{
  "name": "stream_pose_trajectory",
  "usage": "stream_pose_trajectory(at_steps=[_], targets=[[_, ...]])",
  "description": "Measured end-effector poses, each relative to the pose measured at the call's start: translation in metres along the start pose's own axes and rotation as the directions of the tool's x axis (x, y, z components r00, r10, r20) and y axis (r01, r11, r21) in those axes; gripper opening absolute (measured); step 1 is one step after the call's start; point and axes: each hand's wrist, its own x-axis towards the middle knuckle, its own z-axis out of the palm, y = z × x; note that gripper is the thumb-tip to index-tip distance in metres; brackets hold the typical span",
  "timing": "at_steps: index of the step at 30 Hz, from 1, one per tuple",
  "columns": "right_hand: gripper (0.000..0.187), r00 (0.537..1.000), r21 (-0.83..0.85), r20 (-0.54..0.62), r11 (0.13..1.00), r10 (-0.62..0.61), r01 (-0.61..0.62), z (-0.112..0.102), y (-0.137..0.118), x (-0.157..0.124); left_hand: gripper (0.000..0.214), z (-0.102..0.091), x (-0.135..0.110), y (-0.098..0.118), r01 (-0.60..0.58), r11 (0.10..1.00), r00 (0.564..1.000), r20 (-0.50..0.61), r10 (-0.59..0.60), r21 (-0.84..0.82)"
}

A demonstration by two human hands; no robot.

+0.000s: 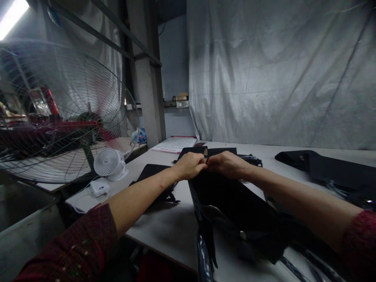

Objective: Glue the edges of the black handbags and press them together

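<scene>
The left hand [189, 165] and right hand [227, 163] are pinching the far end of a black cloth [235, 199], close together. The cloth is stretching over the white table [182, 219] toward the person. A small fan [107, 162] is standing off to the left.

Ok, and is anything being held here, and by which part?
Yes, a black piece, apparently pinched at its far end by the left grip and the right grip, close together. The exact pinched spot is hidden.

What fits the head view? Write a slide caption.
Left grip and right grip hold black fabric at a table.
</scene>
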Motion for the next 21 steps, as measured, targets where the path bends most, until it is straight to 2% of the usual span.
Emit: stream_pose_trajectory(at_steps=[3,6,10,21], targets=[[0.020,1.000,0.024,0.007,1.000,-0.005,0.005,0.000,0.007,0.001,0.025,0.003,-0.002,-0.009,0.078,0.970,0.994,-0.058,-0.093,-0.231],[0.020,1.000,0.041,0.009,0.999,-0.001,0.000,0.001,0.011,0.002,0.042,0.005,-0.005,-0.019,0.117,0.930,0.989,-0.047,-0.142,-0.348],[0.019,1.000,0.053,0.007,0.999,0.008,-0.008,0.002,0.012,0.002,0.026,0.003,-0.007,-0.021,0.133,0.936,0.991,0.036,-0.128,-0.326],[0.018,1.000,0.039,-0.015,0.999,0.013,-0.012,0.002,0.012,0.002,0.008,-0.002,-0.009,-0.009,0.086,0.989,0.994,-0.053,-0.093,-0.124]])
